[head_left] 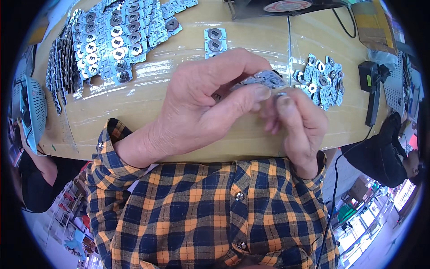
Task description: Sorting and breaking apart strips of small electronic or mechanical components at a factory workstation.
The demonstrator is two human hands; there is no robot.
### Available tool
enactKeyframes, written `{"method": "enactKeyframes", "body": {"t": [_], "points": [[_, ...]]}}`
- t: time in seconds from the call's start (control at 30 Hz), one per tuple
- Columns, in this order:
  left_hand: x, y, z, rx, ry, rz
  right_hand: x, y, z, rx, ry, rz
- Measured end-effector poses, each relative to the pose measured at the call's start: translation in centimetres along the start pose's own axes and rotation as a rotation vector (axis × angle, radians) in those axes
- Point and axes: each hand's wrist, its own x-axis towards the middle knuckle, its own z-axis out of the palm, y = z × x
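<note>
My left hand (201, 103) is closed around a circuit board (268, 79), a small light-blue one, gripping it between thumb and fingers above the table. Just right of that board, my right hand (304, 119) has its thumb and fingers pinched together; a small shiny spot shows at the tips, but what they hold is hidden. Part of the right fingers is blurred. Beyond my left hand lies a short strip of boards (215, 39) with round metal battery holders, its near end covered by the hand. On the right rests a loose pile of separate small boards (322, 83).
Many joined board panels (112, 42) lie in overlapping rows at the back left, beside a stack on edge (62, 67). A blue basket (36, 107) stands at the left edge. At right are a cardboard box (374, 27) and a black device (371, 85) with a cable. People sit on both sides.
</note>
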Motion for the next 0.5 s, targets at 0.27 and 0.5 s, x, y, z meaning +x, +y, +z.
{"method": "enactKeyframes", "body": {"t": [0.27,0.5], "points": [[0.1,0.2,-1.0,-0.002,-0.167,-0.149,1.2,-0.2,-1.7,0.052,-0.146,-0.031],[0.5,0.7,-1.9,0.204,-0.217,-0.102,1.8,-0.7,-2.9,-0.056,-0.255,-0.073]]}}
